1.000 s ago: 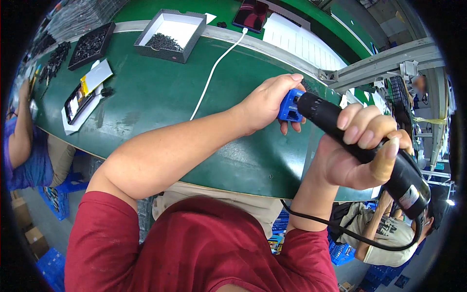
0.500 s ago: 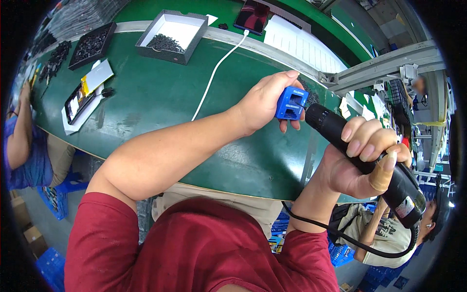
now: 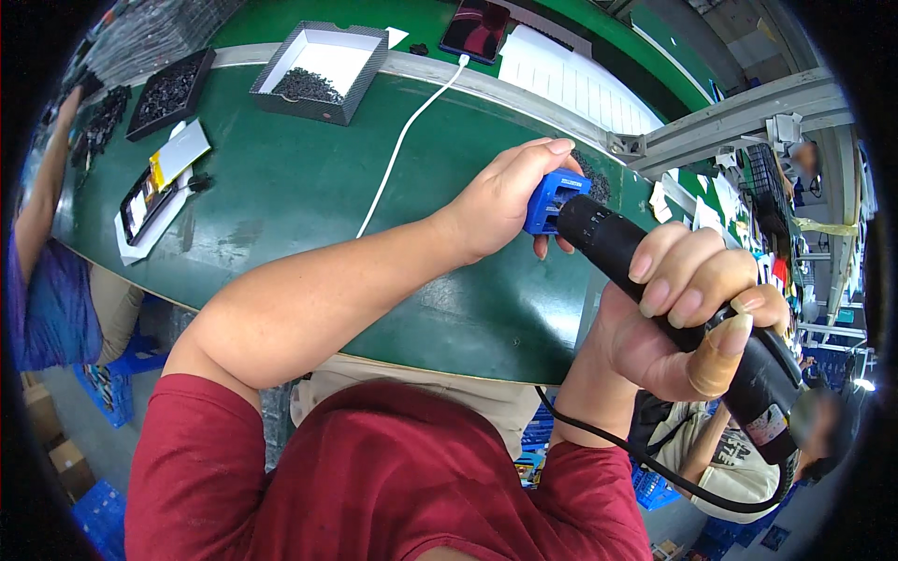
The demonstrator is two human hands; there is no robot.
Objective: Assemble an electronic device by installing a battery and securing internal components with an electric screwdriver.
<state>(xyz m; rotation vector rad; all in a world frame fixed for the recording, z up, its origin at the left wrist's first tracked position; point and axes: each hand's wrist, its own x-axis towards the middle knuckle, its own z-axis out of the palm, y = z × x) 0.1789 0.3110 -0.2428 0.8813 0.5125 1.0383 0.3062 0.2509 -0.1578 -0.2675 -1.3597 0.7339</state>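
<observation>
My left hand (image 3: 505, 194) is closed around a small blue magnetizer block (image 3: 544, 208) with openings in its face, held over the green bench. My right hand (image 3: 681, 313) wraps round a black corded electric screwdriver (image 3: 603, 238). A yellowish cover sits on its thumb. The driver's nose meets the block's open face, and the bit is hidden there. From the driver's rear end a black cord (image 3: 673, 484) loops down and back toward my right arm. Just beyond the block lies a heap of small dark parts (image 3: 594, 179), partly hidden.
A patterned box (image 3: 304, 105) holding small black parts stands at the far edge, beside a black tray (image 3: 168, 93). An opened device (image 3: 150, 201) lies at left. A white cable (image 3: 402, 140) runs to a phone (image 3: 474, 30). People are at far left (image 3: 56, 299) and right (image 3: 739, 458).
The screwdriver has moved left and forward, its nose now against the magnetizer block. The block has tilted in my left hand. At far left, the other person's arm has reached farther forward.
</observation>
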